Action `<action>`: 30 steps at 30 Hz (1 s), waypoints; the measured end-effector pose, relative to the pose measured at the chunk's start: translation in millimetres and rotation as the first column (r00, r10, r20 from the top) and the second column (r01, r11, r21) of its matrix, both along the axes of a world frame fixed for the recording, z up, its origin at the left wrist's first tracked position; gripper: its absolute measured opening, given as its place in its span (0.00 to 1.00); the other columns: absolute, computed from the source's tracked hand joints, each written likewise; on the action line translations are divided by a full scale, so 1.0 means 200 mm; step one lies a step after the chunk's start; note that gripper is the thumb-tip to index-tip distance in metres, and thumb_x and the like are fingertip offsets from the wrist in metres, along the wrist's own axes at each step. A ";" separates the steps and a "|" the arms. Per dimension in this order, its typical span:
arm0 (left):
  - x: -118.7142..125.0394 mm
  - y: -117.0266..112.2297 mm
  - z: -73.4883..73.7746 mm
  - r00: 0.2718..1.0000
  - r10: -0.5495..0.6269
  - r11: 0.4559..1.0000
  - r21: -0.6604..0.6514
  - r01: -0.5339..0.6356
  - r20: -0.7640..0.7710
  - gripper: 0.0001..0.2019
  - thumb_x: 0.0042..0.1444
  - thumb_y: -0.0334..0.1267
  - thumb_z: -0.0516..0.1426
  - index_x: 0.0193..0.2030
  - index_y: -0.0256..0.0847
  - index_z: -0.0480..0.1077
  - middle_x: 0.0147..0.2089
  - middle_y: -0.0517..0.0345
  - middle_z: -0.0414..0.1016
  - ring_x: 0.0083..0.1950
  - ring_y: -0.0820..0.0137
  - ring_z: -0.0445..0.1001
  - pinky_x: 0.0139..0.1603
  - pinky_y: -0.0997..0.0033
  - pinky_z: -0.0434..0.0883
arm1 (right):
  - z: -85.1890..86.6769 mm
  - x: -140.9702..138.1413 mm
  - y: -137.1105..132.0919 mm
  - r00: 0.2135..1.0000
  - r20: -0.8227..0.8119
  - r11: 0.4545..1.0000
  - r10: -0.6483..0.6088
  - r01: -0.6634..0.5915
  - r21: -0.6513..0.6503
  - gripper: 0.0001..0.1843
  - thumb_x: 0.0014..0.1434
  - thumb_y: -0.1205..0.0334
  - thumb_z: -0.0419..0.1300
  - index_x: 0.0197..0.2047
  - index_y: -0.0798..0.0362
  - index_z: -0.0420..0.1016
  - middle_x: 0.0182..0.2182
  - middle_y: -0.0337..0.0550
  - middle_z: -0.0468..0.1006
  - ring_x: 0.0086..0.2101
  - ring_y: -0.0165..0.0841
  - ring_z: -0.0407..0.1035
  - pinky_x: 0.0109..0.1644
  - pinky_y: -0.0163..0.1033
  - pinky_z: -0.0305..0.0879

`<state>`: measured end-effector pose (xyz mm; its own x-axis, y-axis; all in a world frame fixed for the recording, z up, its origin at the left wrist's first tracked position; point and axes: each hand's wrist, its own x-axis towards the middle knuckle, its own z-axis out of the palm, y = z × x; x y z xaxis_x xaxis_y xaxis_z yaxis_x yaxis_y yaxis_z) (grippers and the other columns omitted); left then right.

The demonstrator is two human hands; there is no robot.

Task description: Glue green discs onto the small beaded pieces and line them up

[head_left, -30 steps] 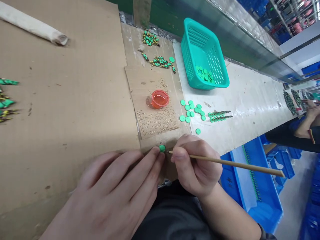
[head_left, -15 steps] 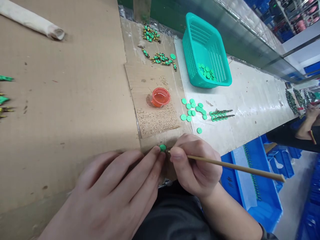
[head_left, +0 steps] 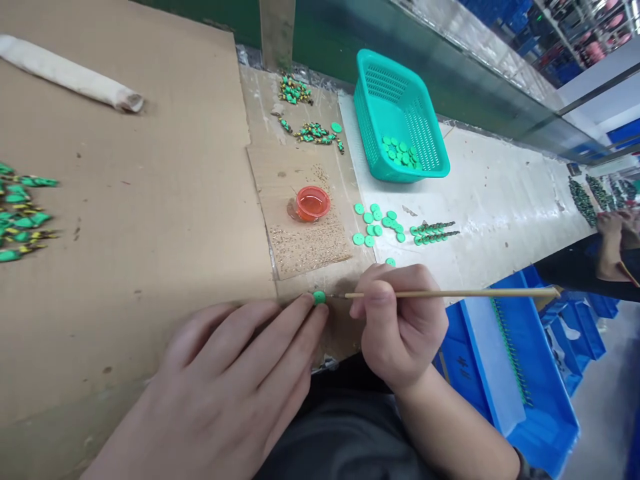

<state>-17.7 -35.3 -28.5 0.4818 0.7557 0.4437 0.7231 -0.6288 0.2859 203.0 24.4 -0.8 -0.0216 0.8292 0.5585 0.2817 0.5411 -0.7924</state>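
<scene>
My left hand (head_left: 245, 380) pinches a round green button (head_left: 319, 297) between its fingertips at the cardboard's near edge. In a pen-like grip, my right hand (head_left: 405, 320) holds a thin wooden stick (head_left: 480, 293) with a fine dark tip. That tip points left at the button's edge; whether it touches, I cannot tell. Beyond the hands stands a small red cup (head_left: 313, 203) of clear liquid. Tiny gold grains (head_left: 305, 252) are scattered on the cardboard around it. Several loose green buttons (head_left: 373, 229) lie right of the cup, beside two rows of buttons on dark twisted pieces (head_left: 434, 233).
A teal basket (head_left: 365, 120) with green buttons stands at the back. Small green, yellow and dark pieces (head_left: 315, 133) lie in piles behind the cup, and more (head_left: 23, 217) at left. A white roll (head_left: 70, 73) lies far left. Blue bins (head_left: 545, 400) stand below right; another person's arm (head_left: 610, 250) is beyond.
My right hand has shifted slightly right and levelled the stick, baring its dark tip. My left hand still pinches the button. The view has shifted, showing more of the left pieces.
</scene>
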 end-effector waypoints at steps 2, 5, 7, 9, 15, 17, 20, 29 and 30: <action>0.01 0.03 0.03 0.999 -0.002 0.999 0.045 0.003 -0.032 0.20 0.85 0.39 0.54 0.74 0.40 0.80 0.68 0.47 0.90 0.64 0.51 0.82 0.65 0.43 0.72 | -0.01 0.00 0.00 0.997 -0.063 0.999 -0.034 0.033 -0.025 0.12 0.86 0.59 0.64 0.44 0.46 0.75 0.28 0.31 0.77 0.26 0.28 0.73 0.33 0.37 0.75; 0.03 0.07 0.08 0.998 -0.017 0.997 0.075 0.021 -0.054 0.19 0.84 0.35 0.53 0.71 0.35 0.80 0.64 0.47 0.91 0.61 0.51 0.81 0.62 0.45 0.71 | -0.01 0.01 -0.01 0.993 -0.099 0.997 -0.064 0.061 -0.040 0.12 0.86 0.58 0.65 0.45 0.46 0.77 0.28 0.31 0.78 0.26 0.28 0.73 0.32 0.35 0.74; 0.03 0.08 0.09 0.999 -0.030 0.997 0.072 0.032 -0.037 0.17 0.84 0.34 0.54 0.68 0.37 0.82 0.64 0.49 0.91 0.61 0.53 0.82 0.62 0.47 0.71 | 0.00 0.02 -0.02 0.992 -0.109 0.997 -0.057 0.051 -0.052 0.10 0.86 0.58 0.65 0.46 0.46 0.79 0.29 0.32 0.79 0.26 0.29 0.75 0.31 0.35 0.76; 0.02 0.08 0.11 0.999 -0.037 0.997 0.063 0.037 -0.007 0.15 0.83 0.34 0.55 0.64 0.41 0.83 0.63 0.50 0.92 0.61 0.55 0.83 0.63 0.49 0.72 | 0.02 0.05 -0.05 0.994 -0.101 0.997 -0.035 0.029 -0.067 0.09 0.86 0.59 0.64 0.50 0.47 0.84 0.31 0.34 0.83 0.27 0.30 0.79 0.32 0.35 0.79; -0.01 0.08 0.11 0.998 -0.048 0.998 0.043 0.047 0.031 0.11 0.81 0.34 0.59 0.61 0.43 0.83 0.62 0.49 0.90 0.58 0.56 0.83 0.62 0.51 0.74 | 0.04 0.12 -0.08 0.973 0.187 0.990 0.134 -0.124 -0.063 0.14 0.82 0.70 0.63 0.59 0.47 0.89 0.50 0.48 0.96 0.51 0.40 0.93 0.59 0.48 0.92; -0.01 0.08 0.11 0.999 -0.026 0.998 0.050 0.024 0.046 0.11 0.80 0.32 0.60 0.61 0.43 0.83 0.57 0.49 0.88 0.56 0.56 0.82 0.61 0.51 0.74 | 0.02 0.12 -0.07 0.946 0.270 0.984 0.181 -0.174 -0.048 0.14 0.82 0.71 0.61 0.59 0.48 0.87 0.51 0.48 0.96 0.51 0.40 0.92 0.59 0.49 0.91; 0.00 0.06 0.13 0.997 -0.004 1.000 0.030 0.002 0.079 0.11 0.80 0.31 0.61 0.61 0.43 0.83 0.53 0.50 0.88 0.53 0.58 0.80 0.59 0.52 0.74 | -0.01 0.10 -0.05 0.903 0.366 0.972 0.223 -0.237 -0.008 0.12 0.77 0.73 0.63 0.55 0.48 0.85 0.48 0.47 0.95 0.49 0.41 0.90 0.57 0.49 0.91; -0.07 -0.11 0.22 0.983 0.172 0.982 -0.065 -0.176 -0.072 0.12 0.79 0.40 0.63 0.64 0.51 0.83 0.52 0.55 0.89 0.53 0.64 0.85 0.57 0.58 0.79 | -0.07 0.10 -0.11 0.889 0.426 0.976 0.167 -0.210 0.057 0.09 0.79 0.69 0.67 0.55 0.44 0.82 0.46 0.46 0.93 0.45 0.45 0.91 0.48 0.50 0.90; -0.16 -0.12 0.24 0.968 0.239 0.965 -0.090 -0.245 -0.071 0.12 0.79 0.40 0.62 0.63 0.50 0.83 0.51 0.55 0.89 0.53 0.64 0.85 0.57 0.60 0.80 | -0.07 0.10 -0.12 0.889 0.430 0.976 0.154 -0.204 0.071 0.09 0.79 0.68 0.67 0.55 0.44 0.81 0.45 0.46 0.93 0.44 0.45 0.91 0.47 0.50 0.90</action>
<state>-48.9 -59.6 18.8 0.3026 0.8908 0.3391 0.8675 -0.4047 0.2891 223.4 1.0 -15.5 -0.4168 0.7220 0.5523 0.4647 0.6914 -0.5532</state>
